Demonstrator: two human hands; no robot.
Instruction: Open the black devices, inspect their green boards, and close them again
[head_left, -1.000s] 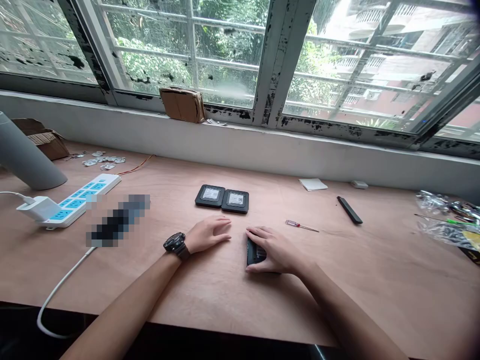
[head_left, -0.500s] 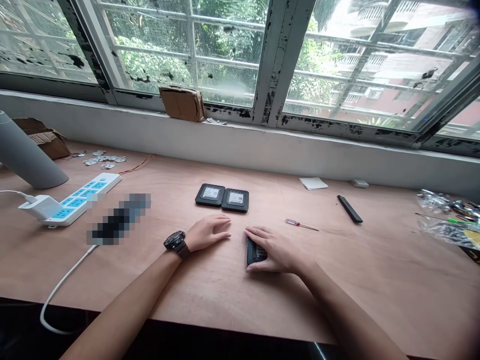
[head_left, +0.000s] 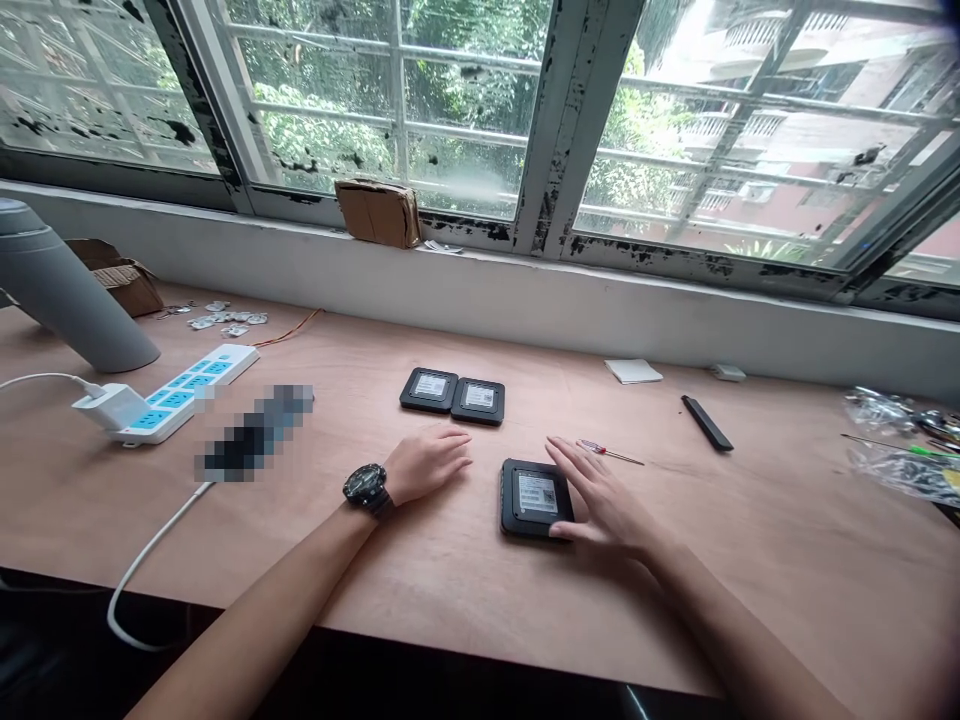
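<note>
Flat on the table lies a black square box (head_left: 537, 494) with rounded corners and a printed white label on its upper face. My right hand (head_left: 600, 500) is at its right side, fingers spread and the thumb over its lower right edge; whether the thumb presses on it I cannot tell. My left hand (head_left: 427, 465), with a black watch (head_left: 367, 485) at the wrist, rests on the table left of the box, fingers stretched out and holding nothing. Two similar labelled black boxes, a left one (head_left: 429, 390) and a right one (head_left: 478, 401), lie side by side beyond it.
Past my right fingertips lies a small screwdriver (head_left: 611, 452). Farther right are a black bar-shaped piece (head_left: 706, 424), white paper (head_left: 634, 371) and plastic bags (head_left: 904, 470). A power strip (head_left: 191, 390), a white cable (head_left: 142, 545) and a grey cylinder (head_left: 82, 290) occupy the left.
My right hand has slid right and opened wider, uncovering most of the black box. The fingers of my left hand lie flatter. The camera view has shifted slightly.
</note>
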